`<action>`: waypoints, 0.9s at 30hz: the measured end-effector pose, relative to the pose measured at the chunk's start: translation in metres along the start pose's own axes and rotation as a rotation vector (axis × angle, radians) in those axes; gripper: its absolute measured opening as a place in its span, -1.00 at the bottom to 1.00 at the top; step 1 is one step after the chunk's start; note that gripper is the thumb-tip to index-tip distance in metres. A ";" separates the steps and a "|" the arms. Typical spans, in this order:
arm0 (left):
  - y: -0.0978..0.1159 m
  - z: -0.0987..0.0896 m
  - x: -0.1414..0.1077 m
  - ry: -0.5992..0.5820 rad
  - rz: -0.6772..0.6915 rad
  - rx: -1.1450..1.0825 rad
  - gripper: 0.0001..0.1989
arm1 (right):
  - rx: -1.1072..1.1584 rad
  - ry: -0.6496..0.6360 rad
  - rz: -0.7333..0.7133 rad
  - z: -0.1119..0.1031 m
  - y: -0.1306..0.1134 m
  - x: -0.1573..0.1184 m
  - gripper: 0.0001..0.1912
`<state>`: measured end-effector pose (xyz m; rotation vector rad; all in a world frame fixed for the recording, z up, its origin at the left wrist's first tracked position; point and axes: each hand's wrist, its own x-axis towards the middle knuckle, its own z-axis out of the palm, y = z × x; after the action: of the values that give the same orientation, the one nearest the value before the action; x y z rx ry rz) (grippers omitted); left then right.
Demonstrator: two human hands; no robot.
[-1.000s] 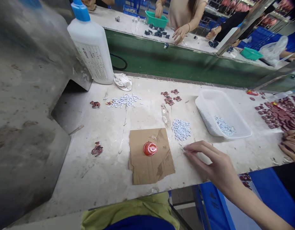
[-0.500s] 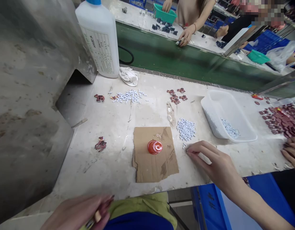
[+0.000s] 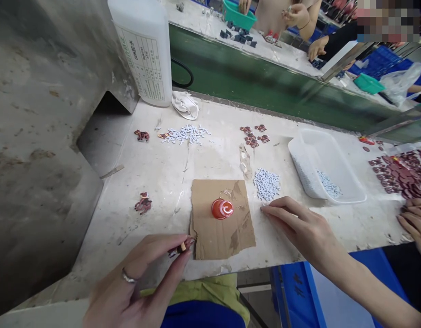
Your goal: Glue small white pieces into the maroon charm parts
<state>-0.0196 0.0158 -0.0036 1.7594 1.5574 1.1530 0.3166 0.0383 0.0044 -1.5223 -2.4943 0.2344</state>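
Note:
My left hand [image 3: 142,278], a ring on one finger, pinches a small brown figure [image 3: 181,248] with a cream patch between thumb and forefinger, just left of the cardboard piece [image 3: 210,241]. On the cardboard stands a small red cap-like cup [image 3: 221,208] with glossy fluid on top. My right hand [image 3: 302,223] is closed at the fingertips on a tiny pale-blue piece, mostly hidden, right of the cardboard. A pile of pale-blue pieces [image 3: 266,184] lies just beyond those fingers. Another brown figure [image 3: 143,203] lies to the left.
Farther back are more pale-blue pieces [image 3: 188,133], several brown figures [image 3: 253,136], a white cloth [image 3: 185,105] and a large bottle [image 3: 145,59]. A translucent tub [image 3: 347,182] stands right, beside rows of brown parts [image 3: 398,171] and another person's hand [image 3: 417,221]. A metal housing [image 3: 43,136] bounds the left.
My left hand has risen from the table's front edge, bringing the brown figure toward the cardboard. My right fingertips have shifted slightly left and now close over the loose pale-blue piece.

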 end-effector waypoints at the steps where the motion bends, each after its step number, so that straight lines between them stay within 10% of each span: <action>1: 0.001 0.000 0.001 -0.035 -0.009 0.003 -0.87 | 0.009 -0.006 0.003 -0.002 0.000 0.001 -0.72; 12: 0.002 0.003 0.000 -0.122 0.044 -0.085 -0.79 | 0.457 0.064 0.048 -0.016 -0.050 0.052 -0.87; 27: 0.002 0.005 0.003 -0.112 0.054 -0.087 -0.74 | 0.375 0.067 -0.076 -0.009 -0.056 0.069 -0.81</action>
<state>-0.0147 0.0192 -0.0039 1.7859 1.3818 1.1104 0.2399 0.0747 0.0337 -1.2593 -2.2868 0.5905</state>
